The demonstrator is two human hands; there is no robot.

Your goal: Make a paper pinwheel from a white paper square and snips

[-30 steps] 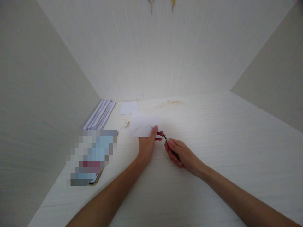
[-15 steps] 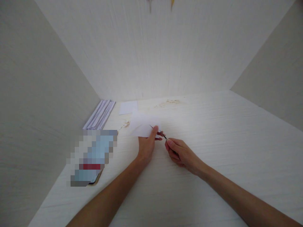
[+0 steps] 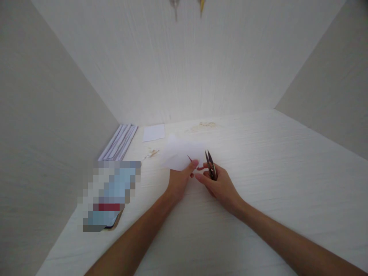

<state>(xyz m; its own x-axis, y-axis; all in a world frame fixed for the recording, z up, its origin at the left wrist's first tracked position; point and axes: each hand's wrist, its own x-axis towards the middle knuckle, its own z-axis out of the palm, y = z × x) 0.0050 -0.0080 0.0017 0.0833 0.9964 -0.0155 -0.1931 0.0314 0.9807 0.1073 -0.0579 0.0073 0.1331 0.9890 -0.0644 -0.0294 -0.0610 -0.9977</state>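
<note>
My left hand [image 3: 181, 180] is closed on a sheet of white paper [image 3: 179, 151], its thumb on top and the other fingers mostly hidden beneath. By the thumb tip, a thin dark pointed mark or slit shows on the paper. Just to the right, my right hand [image 3: 222, 188] holds a pair of dark thread snips [image 3: 211, 165]. Their two narrow blades point up, slightly apart, away from the paper. The right thumb and a fingertip reach close to the paper's right edge by my left fingers; whether they touch it I cannot tell.
A stack of folded white papers [image 3: 117, 142] lies against the left wall. Behind the held sheet rests a small white paper [image 3: 153, 132]. At left is a pixelated, phone-like object [image 3: 115, 220]. Brownish marks [image 3: 208, 124] show on the white tabletop [image 3: 273, 172], with walls around it.
The snips have turned from pointing at the paper to pointing upward in my right hand. My right thumb and fingers have moved closer to my left fingers. The view has shifted slightly.
</note>
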